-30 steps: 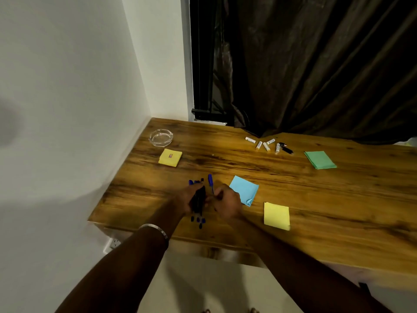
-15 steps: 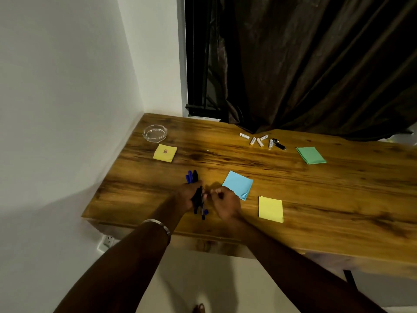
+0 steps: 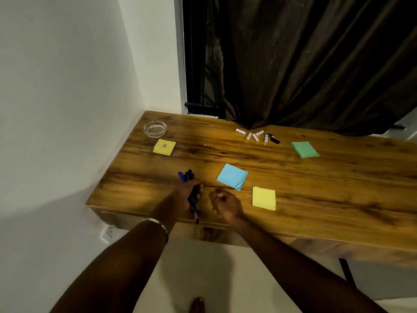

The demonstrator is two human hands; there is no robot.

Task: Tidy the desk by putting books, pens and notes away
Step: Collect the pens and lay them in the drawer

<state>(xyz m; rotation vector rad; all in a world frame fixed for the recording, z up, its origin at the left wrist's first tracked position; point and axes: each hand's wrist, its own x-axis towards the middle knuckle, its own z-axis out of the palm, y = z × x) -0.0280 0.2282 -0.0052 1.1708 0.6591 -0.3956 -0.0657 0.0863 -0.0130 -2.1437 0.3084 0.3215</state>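
left hand (image 3: 188,195) fist wrapped round bundle of pens (image 3: 191,195), caps jutting beyond the knuckles, tips below the palm | right hand (image 3: 225,205) loosely curled, holding nothing, just right of pens | blue note pad (image 3: 232,179) beyond right hand on desk (image 3: 316,188)

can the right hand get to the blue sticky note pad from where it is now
Probably yes. The right hand looks empty and sits just short of the blue sticky note pad, with only bare desk between them.
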